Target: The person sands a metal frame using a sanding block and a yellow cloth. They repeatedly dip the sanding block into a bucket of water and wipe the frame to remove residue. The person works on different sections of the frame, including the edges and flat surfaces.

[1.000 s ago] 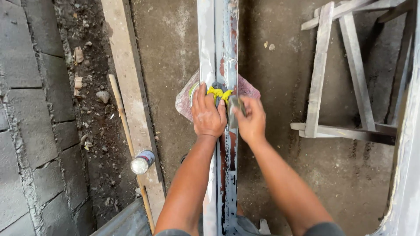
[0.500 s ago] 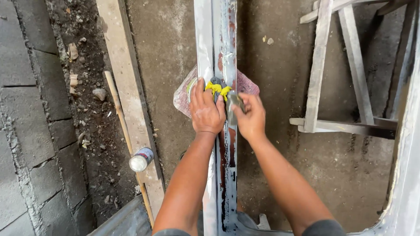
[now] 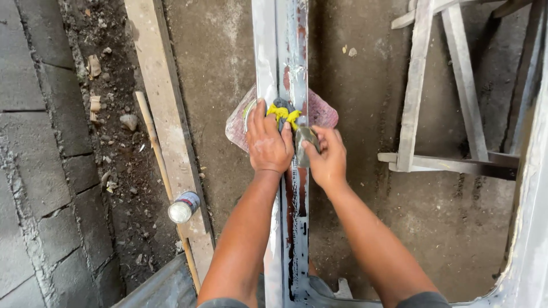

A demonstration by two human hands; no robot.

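My left hand point(image 3: 268, 142) covers most of the rag point(image 3: 283, 114); only a yellow and grey knot shows past the fingers. My right hand point(image 3: 326, 157) hides the lower part of the scraper point(image 3: 305, 142), so I cannot tell its grip. The bar point(image 3: 282, 51) runs out of frame top and bottom. The red cloth point(image 3: 322, 114) lies partly behind bar and hands. The trestle point(image 3: 434, 85) is cut off at top. The can point(image 3: 184, 207) label is too small to make out.

Your yellow-and-grey rag point(image 3: 283, 114) lies bunched on the long, rust-streaked silver metal beam point(image 3: 288, 51); your small grey pad point(image 3: 305, 144) presses against that beam just beside the rag.
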